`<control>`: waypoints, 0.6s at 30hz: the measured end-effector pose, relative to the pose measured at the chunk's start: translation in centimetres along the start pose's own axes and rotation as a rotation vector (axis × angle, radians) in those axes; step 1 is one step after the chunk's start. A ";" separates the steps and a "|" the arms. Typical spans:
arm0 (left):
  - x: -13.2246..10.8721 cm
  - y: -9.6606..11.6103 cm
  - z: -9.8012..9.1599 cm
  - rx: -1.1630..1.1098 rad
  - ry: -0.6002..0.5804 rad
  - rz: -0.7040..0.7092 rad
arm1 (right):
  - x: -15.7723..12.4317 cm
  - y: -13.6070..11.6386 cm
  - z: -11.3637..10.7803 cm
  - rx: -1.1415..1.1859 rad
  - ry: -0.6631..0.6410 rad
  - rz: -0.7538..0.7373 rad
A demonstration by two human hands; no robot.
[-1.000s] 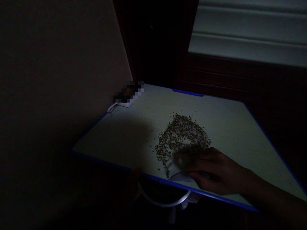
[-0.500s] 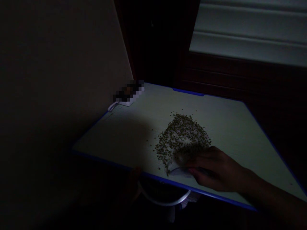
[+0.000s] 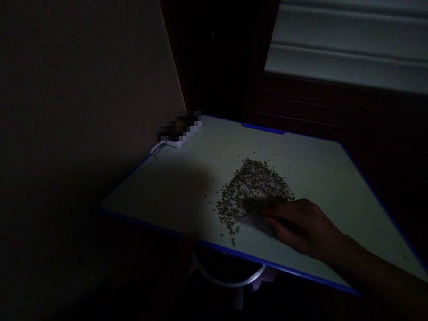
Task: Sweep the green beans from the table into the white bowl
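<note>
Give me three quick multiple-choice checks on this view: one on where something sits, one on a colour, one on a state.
1. Where is the round white-rimmed bowl?
A) At the board's far corner
B) Below the board's near edge
C) On top of the seeds

2. What colour is the edging of the pale board?
A) Red
B) Blue
C) Yellow

3. How do the small green seeds lie?
A) Sealed in a bag
B) Packed in a jar
C) Loose in a scattered heap

1 B: its rim shows beneath the near edge.
2 B: a blue strip runs along the board's sides.
3 C: separate grains spread across the board, beside the right hand.
</note>
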State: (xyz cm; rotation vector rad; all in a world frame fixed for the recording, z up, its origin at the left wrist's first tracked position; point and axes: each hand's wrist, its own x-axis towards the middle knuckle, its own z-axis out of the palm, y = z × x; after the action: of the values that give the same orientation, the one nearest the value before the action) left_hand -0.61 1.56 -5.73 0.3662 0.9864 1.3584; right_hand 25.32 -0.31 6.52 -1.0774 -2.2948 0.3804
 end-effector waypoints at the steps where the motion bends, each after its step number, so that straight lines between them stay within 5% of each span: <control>1: 0.0 0.0 -0.1 0.006 0.007 -0.017 | 0.0 0.0 0.0 0.002 -0.014 -0.007; 8: 0.8 -0.6 -0.7 0.050 0.072 -0.100 | -0.2 -0.3 0.0 0.038 -0.019 -0.100; 18: -0.7 -1.0 -4.4 0.126 0.182 -0.213 | -0.7 0.9 -2.2 0.007 -0.079 -0.046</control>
State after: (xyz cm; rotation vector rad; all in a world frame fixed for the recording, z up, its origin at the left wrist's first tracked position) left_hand -3.23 -0.65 -8.67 0.2268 1.2300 1.1534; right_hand 27.56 -0.27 7.61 -1.0207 -2.3818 0.4198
